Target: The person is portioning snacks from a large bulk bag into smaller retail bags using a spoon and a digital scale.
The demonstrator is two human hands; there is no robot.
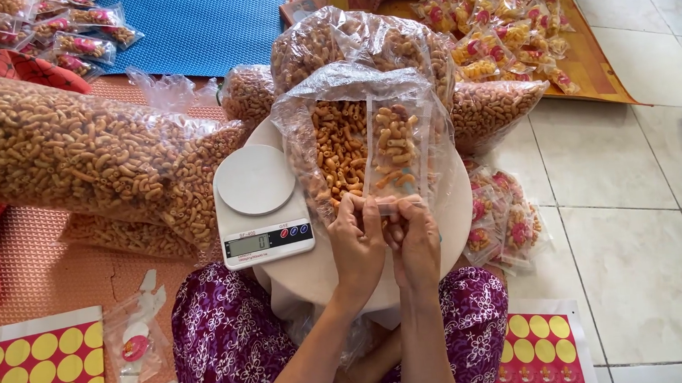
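Two bare hands are closed on the lower edge of a small clear plastic pouch of orange macaroni snacks [392,152]: the left hand [356,242] and right hand [414,242] are pressed side by side, fingertips pinching its open end. Beyond the fingertips, a large open clear bag of the same snacks [338,148] is spread. Just left of the fingers, a white digital kitchen scale [259,205] is set.

Left hand [358,242]: raised ahead of the lap, back toward the camera, fingers curled and pinched shut at the tips.
Right hand [416,242]: just beside the left — knuckles touching it, fingers bent inward, tips pinched.
Forearms: bare, rising from the bottom edge, converging toward the wrists.
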